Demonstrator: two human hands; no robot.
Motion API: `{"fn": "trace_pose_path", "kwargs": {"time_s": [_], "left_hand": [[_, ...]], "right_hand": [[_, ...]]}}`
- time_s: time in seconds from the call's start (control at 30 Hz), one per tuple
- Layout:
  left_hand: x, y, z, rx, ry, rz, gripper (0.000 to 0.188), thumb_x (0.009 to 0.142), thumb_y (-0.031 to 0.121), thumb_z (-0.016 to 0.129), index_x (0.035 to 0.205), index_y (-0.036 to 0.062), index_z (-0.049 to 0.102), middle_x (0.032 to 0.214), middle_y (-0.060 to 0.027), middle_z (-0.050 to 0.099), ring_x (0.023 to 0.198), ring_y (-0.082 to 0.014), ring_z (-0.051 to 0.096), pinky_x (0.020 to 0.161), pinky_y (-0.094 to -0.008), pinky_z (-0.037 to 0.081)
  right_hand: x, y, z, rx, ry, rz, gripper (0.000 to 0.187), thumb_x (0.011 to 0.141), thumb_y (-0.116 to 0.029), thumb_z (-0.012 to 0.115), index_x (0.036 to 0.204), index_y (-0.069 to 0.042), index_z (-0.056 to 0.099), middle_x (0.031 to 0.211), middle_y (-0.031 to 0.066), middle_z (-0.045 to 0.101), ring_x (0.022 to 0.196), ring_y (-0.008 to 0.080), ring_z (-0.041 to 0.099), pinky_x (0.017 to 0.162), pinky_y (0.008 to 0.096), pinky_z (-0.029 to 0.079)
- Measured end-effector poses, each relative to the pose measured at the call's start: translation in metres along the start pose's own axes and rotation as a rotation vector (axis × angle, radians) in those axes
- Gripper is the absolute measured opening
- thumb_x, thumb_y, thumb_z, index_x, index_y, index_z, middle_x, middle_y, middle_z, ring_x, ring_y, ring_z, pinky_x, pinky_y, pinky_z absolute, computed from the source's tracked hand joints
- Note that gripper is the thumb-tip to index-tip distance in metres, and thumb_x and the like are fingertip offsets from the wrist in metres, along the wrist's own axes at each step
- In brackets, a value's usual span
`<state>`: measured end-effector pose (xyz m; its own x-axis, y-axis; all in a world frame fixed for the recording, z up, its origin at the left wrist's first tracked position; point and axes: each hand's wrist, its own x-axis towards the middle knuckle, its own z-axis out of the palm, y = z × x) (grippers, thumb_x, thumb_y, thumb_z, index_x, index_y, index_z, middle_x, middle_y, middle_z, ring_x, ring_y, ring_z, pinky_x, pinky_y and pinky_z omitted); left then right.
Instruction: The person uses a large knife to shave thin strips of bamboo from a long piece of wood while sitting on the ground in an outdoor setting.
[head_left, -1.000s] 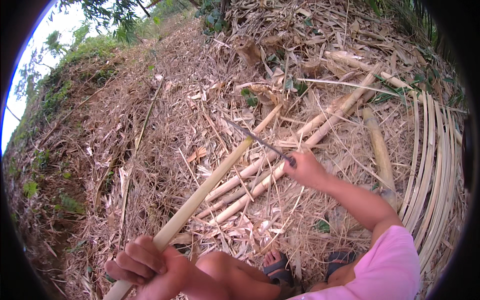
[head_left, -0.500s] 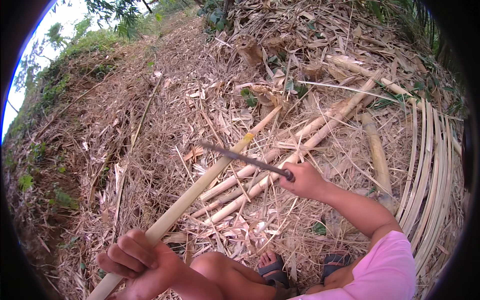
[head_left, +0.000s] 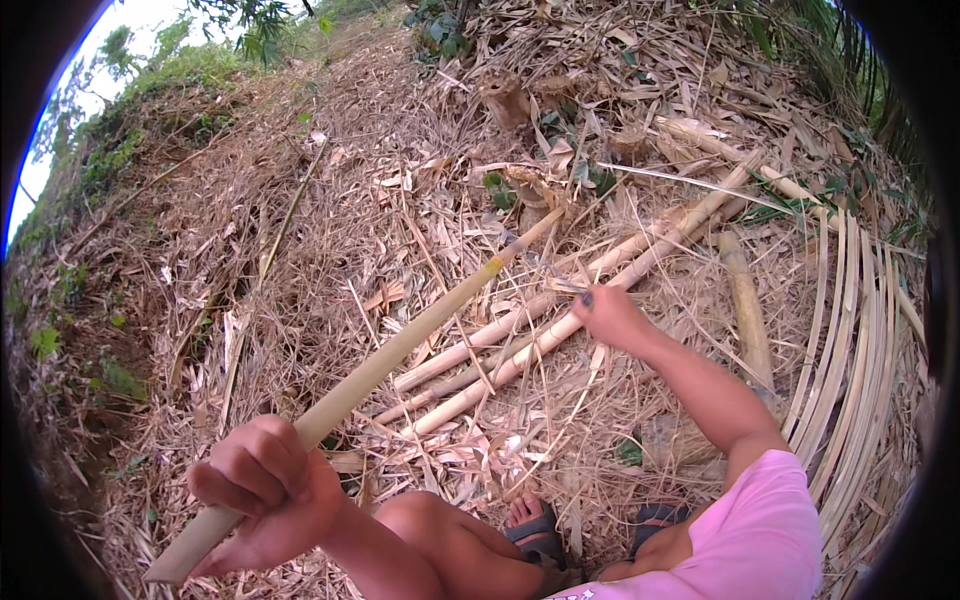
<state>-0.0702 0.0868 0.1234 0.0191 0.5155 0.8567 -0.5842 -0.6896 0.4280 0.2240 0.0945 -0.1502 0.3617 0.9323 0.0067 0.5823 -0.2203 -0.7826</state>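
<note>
My left hand (head_left: 262, 480) is wrapped round a pale bamboo pole (head_left: 400, 345) near its close end. The pole slants away up the picture, and its thin far end lies against a cut bamboo stump (head_left: 533, 188). A yellowish joint ring shows near that end. To the right of the pole, my right hand (head_left: 612, 315) is closed on a dark, long-bladed knife (head_left: 586, 298). Its blade points away from me toward the pole's far part, foreshortened and hard to make out against the litter. Whether it touches the pole, I cannot tell.
Several cut bamboo poles (head_left: 480, 398) lie crossing the ground ahead. A bundle of long, thin bamboo strips (head_left: 850, 340) curves along the right. A thicker bamboo piece (head_left: 748, 310) lies nearer. Other stumps (head_left: 505, 98) stand farther back among dry leaves.
The knife, earlier lying across the pole and pointing left, now points away toward the pole's far part. My right hand has moved slightly up. My left hand has risen a little with the pole.
</note>
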Motion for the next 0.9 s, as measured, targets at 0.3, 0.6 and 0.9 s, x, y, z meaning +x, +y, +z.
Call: {"fn": "trace_pose_path", "kwargs": {"time_s": [0.3, 0.6, 0.9], "left_hand": [[0.001, 0.007, -0.004, -0.141, -0.219, -0.102, 0.063, 0.098, 0.058, 0.033, 0.05, 0.0182, 0.024, 0.035, 0.0066, 0.025, 0.028, -0.0041, 0.023, 0.033, -0.0191, 0.014], [0.013, 0.01, -0.013, -0.315, -0.484, -0.241, 0.066, 0.102, 0.054, 0.018, 0.045, 0.0225, 0.022, 0.035, 0.0077, 0.024, 0.028, -0.0035, 0.02, 0.034, -0.0194, 0.01], [0.026, 0.001, -0.014, -0.551, -0.853, -0.287, 0.069, 0.101, 0.055, 0.013, 0.049, 0.0152, 0.031, 0.038, 0.0028, 0.032, 0.028, -0.0078, 0.027, 0.031, -0.0234, 0.018]], "right_hand": [[-0.053, -0.067, -0.013, 0.09, 0.046, -0.347, 0.025, 0.085, -0.027, 0.063, 0.081, -0.003, 0.062, 0.061, 0.0131, 0.062, 0.051, 0.0258, 0.061, 0.052, 0.0375, 0.047], [-0.019, -0.009, -0.021, 0.063, 0.004, -0.056, 0.028, 0.083, -0.028, 0.062, 0.076, -0.001, 0.064, 0.062, 0.0155, 0.063, 0.056, 0.0301, 0.063, 0.057, 0.0396, 0.05], [-0.087, -0.126, -0.054, 0.213, -0.072, -0.63, 0.02, 0.074, -0.021, 0.075, 0.082, -0.008, 0.061, 0.056, 0.0053, 0.059, 0.05, 0.0224, 0.062, 0.047, 0.0341, 0.049]]}}
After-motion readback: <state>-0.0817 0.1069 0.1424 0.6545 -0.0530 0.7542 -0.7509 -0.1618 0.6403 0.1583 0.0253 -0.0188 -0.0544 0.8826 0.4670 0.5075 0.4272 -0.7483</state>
